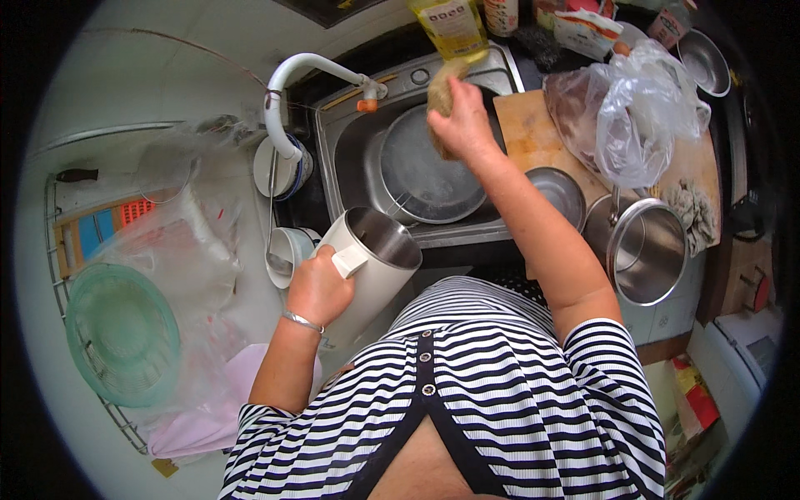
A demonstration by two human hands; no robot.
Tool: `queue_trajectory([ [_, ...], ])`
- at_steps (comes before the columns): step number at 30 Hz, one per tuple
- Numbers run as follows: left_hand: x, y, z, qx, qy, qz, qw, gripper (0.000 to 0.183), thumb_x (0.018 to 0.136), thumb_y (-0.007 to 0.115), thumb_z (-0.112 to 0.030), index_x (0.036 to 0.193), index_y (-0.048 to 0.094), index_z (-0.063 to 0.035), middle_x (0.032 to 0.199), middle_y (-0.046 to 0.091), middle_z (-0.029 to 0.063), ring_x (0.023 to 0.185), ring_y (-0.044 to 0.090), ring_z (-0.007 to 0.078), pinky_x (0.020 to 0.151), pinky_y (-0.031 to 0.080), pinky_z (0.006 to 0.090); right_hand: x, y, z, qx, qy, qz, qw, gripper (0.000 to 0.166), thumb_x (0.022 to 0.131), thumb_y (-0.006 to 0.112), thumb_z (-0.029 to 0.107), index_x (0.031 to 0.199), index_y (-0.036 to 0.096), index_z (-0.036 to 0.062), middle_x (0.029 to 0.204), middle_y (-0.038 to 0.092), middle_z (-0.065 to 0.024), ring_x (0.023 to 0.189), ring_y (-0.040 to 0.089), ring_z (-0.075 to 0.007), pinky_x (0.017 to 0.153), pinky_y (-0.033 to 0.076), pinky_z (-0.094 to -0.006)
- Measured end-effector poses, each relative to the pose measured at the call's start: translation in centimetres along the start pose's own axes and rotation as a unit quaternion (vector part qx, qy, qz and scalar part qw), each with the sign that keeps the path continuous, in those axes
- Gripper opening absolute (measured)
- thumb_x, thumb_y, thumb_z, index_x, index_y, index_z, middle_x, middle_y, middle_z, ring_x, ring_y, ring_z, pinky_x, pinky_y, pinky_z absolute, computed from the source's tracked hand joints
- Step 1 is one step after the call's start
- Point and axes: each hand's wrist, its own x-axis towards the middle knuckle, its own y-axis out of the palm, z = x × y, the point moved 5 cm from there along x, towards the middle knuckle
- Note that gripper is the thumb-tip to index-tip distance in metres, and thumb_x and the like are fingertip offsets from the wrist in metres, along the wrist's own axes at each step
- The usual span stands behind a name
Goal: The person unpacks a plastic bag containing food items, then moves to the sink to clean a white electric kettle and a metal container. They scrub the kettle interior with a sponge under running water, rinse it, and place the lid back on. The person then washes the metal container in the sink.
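My left hand [322, 284] grips the handle of a white jug [375, 275] with a steel lining, held tilted in front of the sink's near left corner. Above the steel sink [356, 144], my right hand [462, 119] holds a brownish scrubbing pad or loofah [441, 100]. Beneath that hand, a large round metal pan or lid [419, 175] lies in the basin. A white curved faucet [300, 62] with an orange tip stands at the sink's left. The contents of the jug are not clearly visible.
Right of the sink, a wooden cutting board [522, 122] bears a plastic bag [644, 112] and a grey cloth [694, 215]. A steel pot [650, 250] and metal bowl [556, 190] sit at its near edge. An oil bottle [450, 28] stands behind; a green colander [122, 334] hangs left.
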Motion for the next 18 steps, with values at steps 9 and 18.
queue_trajectory([
  [9, -2.1, -0.3, 0.7, -0.063, 0.018, -0.024, 0.998, 0.026, 0.077, 0.065, -0.017, 0.089, 0.056, 0.0038, 0.073, 0.065, 0.0282, 0.072, 0.066, 0.0452, 0.067, 0.055, 0.0496, 6.9, 8.5, 3.8, -0.313, -0.250, 0.115, 0.909, 0.056, 0.075, 0.065, 0.007, 0.128, 0.055, 0.0183, 0.137, 0.049, -0.0074, 0.107, 0.055, -0.0306, 0.089, 0.045, -0.0476],
  [18, -4.2, 1.0, 1.7, -0.093, -0.030, 0.004, 0.995, 0.030, 0.079, 0.066, -0.020, 0.091, 0.054, 0.0037, 0.071, 0.064, 0.0274, 0.068, 0.065, 0.0445, 0.064, 0.054, 0.0502, 12.2, 11.9, 0.2, -0.506, -0.428, 0.116, 0.740, 0.033, 0.087, 0.055, 0.016, 0.118, 0.066, 0.0140, 0.131, 0.052, -0.0089, 0.126, 0.043, -0.0307, 0.103, 0.032, -0.0547],
])
